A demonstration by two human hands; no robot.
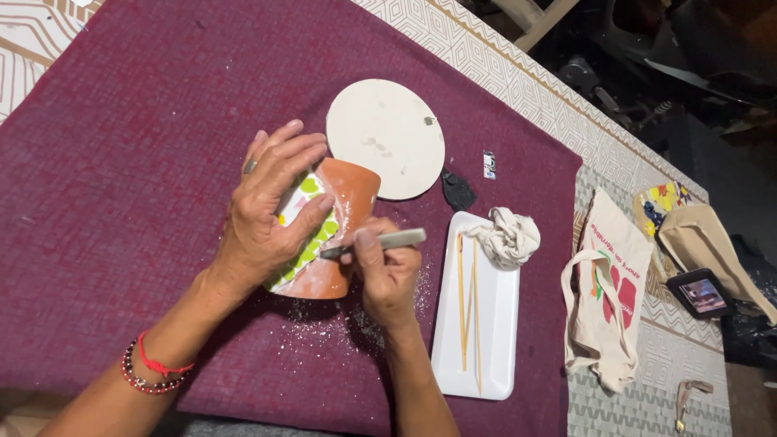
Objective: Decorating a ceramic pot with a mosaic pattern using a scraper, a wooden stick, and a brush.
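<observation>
A terracotta pot (346, 194) lies on its side on a dark red cloth (121, 202). Green and white mosaic pieces cover part of its side. My left hand (271, 206) is spread over the pot and holds it down; a ring shows on one finger and red bead bracelets sit on the wrist. My right hand (387, 271) grips a thin grey metal tool (374, 243), its tip touching the pot's mosaic surface. White dust and crumbs (340, 316) are scattered on the cloth under the pot.
A round white disc (387, 137) lies just beyond the pot. To the right, a white rectangular tray (494, 340) holds two thin wooden sticks (468, 307) and a crumpled white rag (508, 236). A small black object (458, 191), cloth tote bags (603, 299) and a small screen (701, 293) lie farther right.
</observation>
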